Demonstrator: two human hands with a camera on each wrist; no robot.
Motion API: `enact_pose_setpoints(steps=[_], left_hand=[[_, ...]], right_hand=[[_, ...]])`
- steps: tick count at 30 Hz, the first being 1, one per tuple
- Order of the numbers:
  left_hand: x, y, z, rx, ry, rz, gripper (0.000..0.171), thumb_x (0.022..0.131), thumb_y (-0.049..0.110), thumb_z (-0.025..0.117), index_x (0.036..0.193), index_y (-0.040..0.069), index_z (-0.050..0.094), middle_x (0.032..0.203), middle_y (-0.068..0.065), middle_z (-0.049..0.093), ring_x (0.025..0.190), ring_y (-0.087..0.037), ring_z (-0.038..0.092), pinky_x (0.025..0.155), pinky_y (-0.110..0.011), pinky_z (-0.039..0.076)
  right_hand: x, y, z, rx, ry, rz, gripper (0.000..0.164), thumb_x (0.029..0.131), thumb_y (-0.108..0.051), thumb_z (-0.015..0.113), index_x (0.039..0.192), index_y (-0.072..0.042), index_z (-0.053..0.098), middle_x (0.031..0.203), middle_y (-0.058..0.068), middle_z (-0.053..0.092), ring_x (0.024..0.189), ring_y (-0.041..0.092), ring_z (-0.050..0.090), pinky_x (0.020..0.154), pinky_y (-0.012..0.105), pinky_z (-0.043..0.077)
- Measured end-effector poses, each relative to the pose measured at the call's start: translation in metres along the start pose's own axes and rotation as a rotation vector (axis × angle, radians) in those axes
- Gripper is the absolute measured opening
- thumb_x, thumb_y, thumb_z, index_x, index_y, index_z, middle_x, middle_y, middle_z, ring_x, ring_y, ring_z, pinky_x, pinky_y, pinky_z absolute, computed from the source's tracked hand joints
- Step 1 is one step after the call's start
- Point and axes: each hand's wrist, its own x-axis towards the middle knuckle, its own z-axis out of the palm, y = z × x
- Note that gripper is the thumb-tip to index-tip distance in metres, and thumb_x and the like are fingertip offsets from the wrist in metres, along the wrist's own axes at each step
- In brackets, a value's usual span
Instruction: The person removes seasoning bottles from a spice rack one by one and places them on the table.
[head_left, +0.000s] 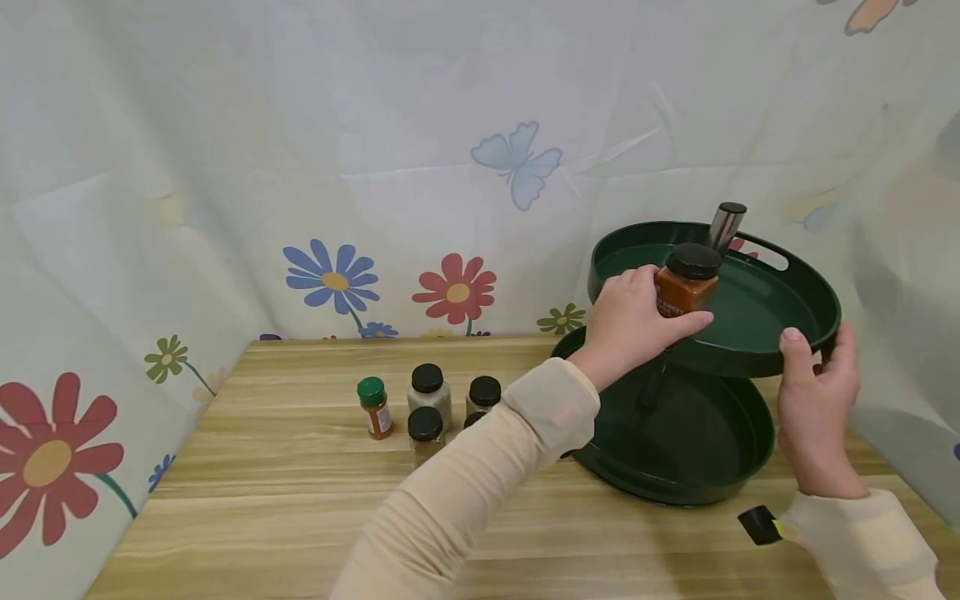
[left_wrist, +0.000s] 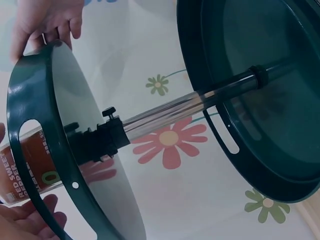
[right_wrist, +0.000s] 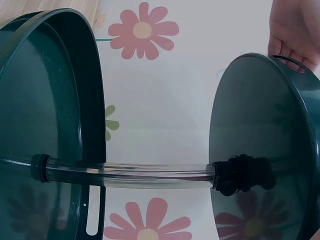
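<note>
My left hand grips a square spice jar with a black lid and reddish-brown contents, holding it over the upper green tray. Part of its label reads "red sweet pepper" in the left wrist view, where the jar shows through the tray's handle slot. At the tray's right side, my right hand holds the rim, thumb in front and fingers round the outside. This tray is tilted on a metal post above the lower green tray. A black collar joins the post beneath it.
Left of the stand, a green-capped spice bottle and several black-lidded jars stand on the wooden table. My left sleeve partly hides the jars. Behind the table hangs a flowered cloth. A black strap end sticks out by my right cuff.
</note>
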Motion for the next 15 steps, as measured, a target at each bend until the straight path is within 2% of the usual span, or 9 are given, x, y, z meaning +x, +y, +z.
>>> enact_pose_setpoints(steps=[5, 10, 15], left_hand=[[0.001, 0.003, 0.0028, 0.076, 0.027, -0.027, 0.059, 0.074, 0.061, 0.058, 0.111, 0.016, 0.051, 0.093, 0.009, 0.052, 0.09, -0.006, 0.049, 0.074, -0.019, 0.043], [0.0014, 0.0075, 0.0057, 0.153, 0.054, -0.066, 0.059, 0.073, 0.065, 0.057, 0.107, 0.018, 0.053, 0.09, 0.01, 0.053, 0.088, -0.006, 0.049, 0.07, -0.019, 0.044], [0.0011, 0.0098, 0.0075, 0.169, 0.069, -0.086, 0.055, 0.074, 0.065, 0.056, 0.102, 0.018, 0.053, 0.087, 0.011, 0.053, 0.088, -0.007, 0.048, 0.068, -0.019, 0.043]], right_hand=[[0.0006, 0.0006, -0.0001, -0.014, -0.003, -0.003, 0.038, 0.09, -0.013, 0.05, 0.127, -0.01, 0.042, 0.117, 0.007, 0.043, 0.098, 0.012, 0.04, 0.079, 0.014, 0.032], [0.0008, 0.0012, 0.0006, 0.018, 0.001, -0.011, 0.038, 0.089, -0.013, 0.051, 0.127, -0.009, 0.043, 0.117, 0.008, 0.043, 0.097, 0.012, 0.041, 0.077, 0.014, 0.033], [0.0008, 0.0005, 0.0004, 0.017, -0.007, -0.006, 0.038, 0.09, -0.013, 0.05, 0.127, -0.009, 0.042, 0.118, 0.008, 0.042, 0.097, 0.012, 0.041, 0.078, 0.014, 0.033]])
